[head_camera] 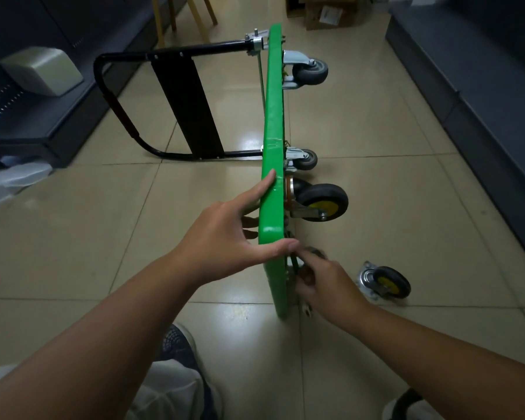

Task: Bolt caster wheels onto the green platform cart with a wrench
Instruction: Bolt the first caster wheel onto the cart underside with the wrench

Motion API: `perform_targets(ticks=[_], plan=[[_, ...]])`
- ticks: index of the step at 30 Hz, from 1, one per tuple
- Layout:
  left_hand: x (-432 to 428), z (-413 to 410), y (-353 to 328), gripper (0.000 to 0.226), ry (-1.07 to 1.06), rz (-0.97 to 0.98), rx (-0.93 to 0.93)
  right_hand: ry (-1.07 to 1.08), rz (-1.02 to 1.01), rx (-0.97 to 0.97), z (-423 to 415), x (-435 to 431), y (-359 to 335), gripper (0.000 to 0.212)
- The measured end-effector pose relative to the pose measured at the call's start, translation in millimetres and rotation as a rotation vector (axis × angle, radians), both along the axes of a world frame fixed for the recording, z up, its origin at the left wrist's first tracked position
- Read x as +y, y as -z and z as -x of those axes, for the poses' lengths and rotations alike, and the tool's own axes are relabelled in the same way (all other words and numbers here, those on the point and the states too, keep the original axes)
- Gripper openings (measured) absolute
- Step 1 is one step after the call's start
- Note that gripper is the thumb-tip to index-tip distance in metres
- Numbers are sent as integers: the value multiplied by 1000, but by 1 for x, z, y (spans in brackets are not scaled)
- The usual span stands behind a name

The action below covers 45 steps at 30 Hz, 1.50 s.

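Observation:
The green platform cart [274, 122] stands on its long edge on the tiled floor, underside facing right. My left hand [225, 237] grips its near upper edge, thumb over the rim. My right hand [319, 283] is pressed against the underside near the bottom corner, fingers pinched on something small and blurred; what it holds is unclear. A black caster with a yellow hub [322, 203] sits on the underside just above my hands. Two grey casters [309, 71] [305, 159] are mounted farther along. A loose yellow-hub caster [384, 281] lies on the floor to the right.
The cart's black folding handle [125, 116] lies flat on the floor to the left. Dark shelving runs along both sides of the aisle. Cardboard boxes [325, 10] and wooden chair legs [191, 16] stand at the far end. My shoe [176, 344] is below the cart.

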<state>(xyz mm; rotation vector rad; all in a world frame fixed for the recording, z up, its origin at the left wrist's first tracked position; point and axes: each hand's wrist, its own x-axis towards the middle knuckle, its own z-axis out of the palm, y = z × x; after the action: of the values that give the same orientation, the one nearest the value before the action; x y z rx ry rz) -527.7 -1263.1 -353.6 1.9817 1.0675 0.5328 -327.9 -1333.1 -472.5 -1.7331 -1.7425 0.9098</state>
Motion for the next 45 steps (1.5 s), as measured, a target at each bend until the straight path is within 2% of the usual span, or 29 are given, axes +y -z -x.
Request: perform_targets(ticks=[3, 6, 9, 13, 16, 17, 23, 27, 29, 31, 33, 36, 39, 42, 45], plan=[[-1, -1, -2, 114, -8, 10, 5, 113, 52, 127, -5, -17, -29, 34], [-2, 0, -2, 115, -9, 5, 17, 298, 135, 332, 0, -18, -64, 28], [-2, 0, -2, 117, -5, -1, 39, 399, 214, 452, 4, -4, -87, 15], [-2, 1, 0, 108, -2, 7, 50, 399, 290, 506, 14, 13, -97, 21], [1, 2, 2, 77, -49, 34, 12, 370, 292, 501, 20, 17, -98, 30], [1, 2, 3, 73, -57, 41, 11, 351, 280, 503, 21, 17, -97, 30], [0, 5, 6, 69, -40, 47, 87, 267, 249, 566, 17, 11, -84, 24], [0, 4, 3, 68, -50, 38, 108, 230, 179, 564, 20, 1, -61, 22], [-2, 4, 1, 67, -60, 23, 124, 225, 122, 559, 20, 1, -42, 27], [-2, 3, 0, 70, -51, 2, 127, 213, 35, 441, 18, 2, -23, 34], [-4, 2, 0, 90, -8, -12, 115, 198, -27, 304, 18, 4, -7, 32], [-4, 2, 3, 107, 26, -27, 86, 182, -15, 194, 17, 11, 10, 31], [-3, 0, 5, 107, 19, -41, 55, 174, -30, 98, 12, 11, 22, 39], [-3, -1, 3, 109, 23, -48, 60, 238, -1, 105, 1, -2, 26, 43], [-3, -1, 1, 111, 29, -37, 56, 354, 113, 140, -11, -8, 17, 22]])
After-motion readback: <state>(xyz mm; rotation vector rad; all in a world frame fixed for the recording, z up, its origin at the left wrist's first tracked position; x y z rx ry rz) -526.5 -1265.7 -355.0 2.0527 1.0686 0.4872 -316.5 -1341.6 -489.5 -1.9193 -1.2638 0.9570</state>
